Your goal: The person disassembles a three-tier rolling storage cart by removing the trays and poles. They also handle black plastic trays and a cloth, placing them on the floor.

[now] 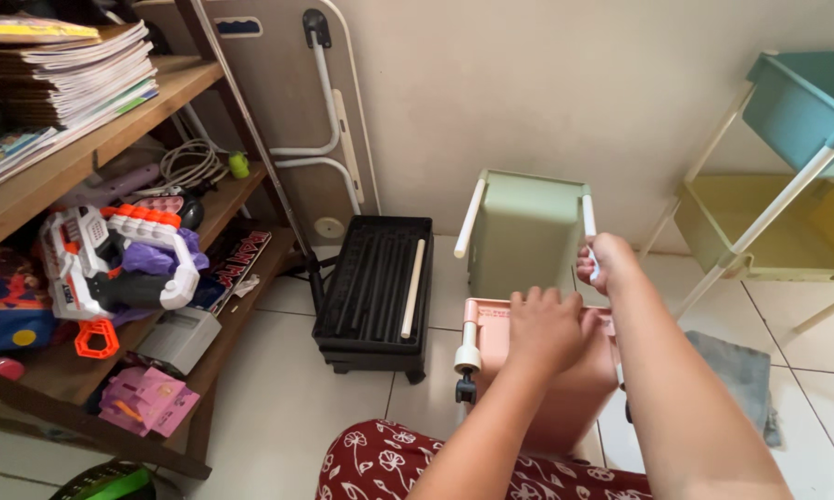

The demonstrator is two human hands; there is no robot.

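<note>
Down on the tiled floor — left hand (544, 327) lies flat, fingers together, on the pink bin (565, 393); right hand (606, 263) is clamped round a white pole (588, 220) of the green bin (521, 231) just behind — black tray (375, 287) beside

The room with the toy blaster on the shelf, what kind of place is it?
It looks like a room in a home, maybe a storage or play corner. A wooden shelf holds a toy blaster and stacked books. On the tiled floor, both hands rest on pastel plastic bins: left hand, right hand.
</note>
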